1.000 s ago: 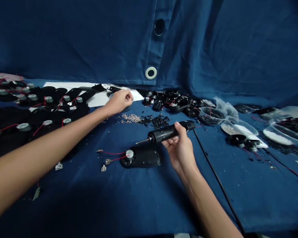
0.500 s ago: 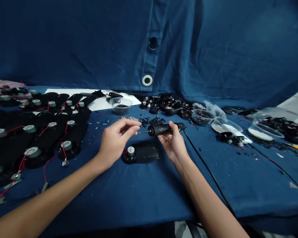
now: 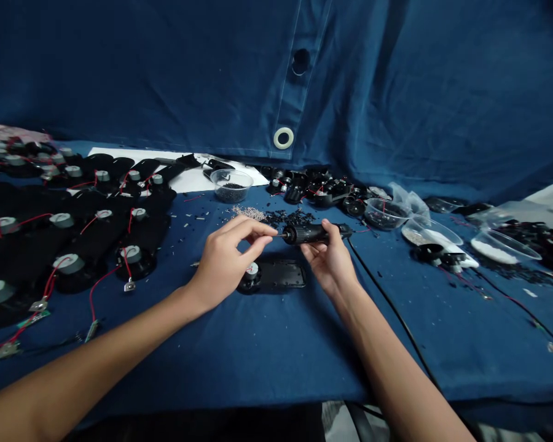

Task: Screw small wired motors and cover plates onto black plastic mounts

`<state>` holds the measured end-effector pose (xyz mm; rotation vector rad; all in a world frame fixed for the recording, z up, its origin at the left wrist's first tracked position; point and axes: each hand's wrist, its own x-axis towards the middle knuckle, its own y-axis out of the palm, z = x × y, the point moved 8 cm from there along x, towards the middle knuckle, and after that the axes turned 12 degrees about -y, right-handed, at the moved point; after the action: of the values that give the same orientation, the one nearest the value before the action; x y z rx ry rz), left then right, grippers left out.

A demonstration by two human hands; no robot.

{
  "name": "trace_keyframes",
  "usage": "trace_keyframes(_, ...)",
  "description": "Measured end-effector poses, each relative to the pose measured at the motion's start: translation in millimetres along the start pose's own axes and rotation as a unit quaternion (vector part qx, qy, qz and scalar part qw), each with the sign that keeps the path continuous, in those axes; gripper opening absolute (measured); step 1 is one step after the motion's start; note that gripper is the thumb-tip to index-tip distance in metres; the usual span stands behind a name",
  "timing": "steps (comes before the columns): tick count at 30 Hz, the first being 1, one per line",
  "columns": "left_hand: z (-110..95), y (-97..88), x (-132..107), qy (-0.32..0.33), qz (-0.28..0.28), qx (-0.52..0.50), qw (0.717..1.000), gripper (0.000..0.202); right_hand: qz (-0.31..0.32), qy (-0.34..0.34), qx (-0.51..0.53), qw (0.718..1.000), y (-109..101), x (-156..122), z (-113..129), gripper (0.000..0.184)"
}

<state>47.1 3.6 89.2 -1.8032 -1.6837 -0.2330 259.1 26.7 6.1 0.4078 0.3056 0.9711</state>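
Note:
My right hand (image 3: 329,261) is wrapped round a black electric screwdriver (image 3: 311,233), held level with its bit pointing left. A black cable runs from its rear end. My left hand (image 3: 230,255) is closed in a pinch, thumb and forefinger meeting right at the tip of the bit; whatever lies between them is too small to make out. Below both hands, a black plastic housing (image 3: 279,274) rests flat on the blue cloth. A round silver motor (image 3: 252,270) sits at its left end, partly covered by my left hand.
Rows of black housings with motors and red wires (image 3: 69,264) fill the left side. A clear tub of small dark parts (image 3: 231,185) stands behind, near a pile of tiny screws (image 3: 249,213). More tubs (image 3: 387,213) are at right. The screwdriver's cable (image 3: 391,313) crosses toward the front edge.
My left fingertips and the bit's tip, slightly apart before, now meet. The view has shifted a little, so the whole scene sits slightly right and higher. The housing stays on the cloth.

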Motion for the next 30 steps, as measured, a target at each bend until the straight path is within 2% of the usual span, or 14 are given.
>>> trace_keyframes(4,7,0.0,0,-0.038,0.000,-0.020,0.999,0.010,-0.003,0.004,-0.004,1.000,0,-1,-1,0.026)
trace_keyframes(10,6,-3.7,-2,-0.034,-0.028,0.038,0.998,0.004,-0.001,-0.006,-0.002,1.000,0,-1,0,0.026)
trace_keyframes(16,-1,-3.7,-4,0.013,-0.037,0.092,0.995,0.009,0.008,-0.011,-0.020,1.000,1,-1,-1,0.027)
trace_keyframes(23,-4,0.1,-6,0.086,-0.033,0.105,0.990,0.008,0.018,-0.040,-0.032,0.999,1,1,1,0.028)
trace_keyframes(28,1,11.6,-5,0.090,0.011,0.126,0.988,0.006,0.024,-0.022,-0.032,0.999,2,0,-3,0.028)
trace_keyframes(30,3,15.7,-3,0.084,0.045,0.140,0.986,0.028,0.025,-0.027,-0.035,0.999,2,0,-3,0.029)
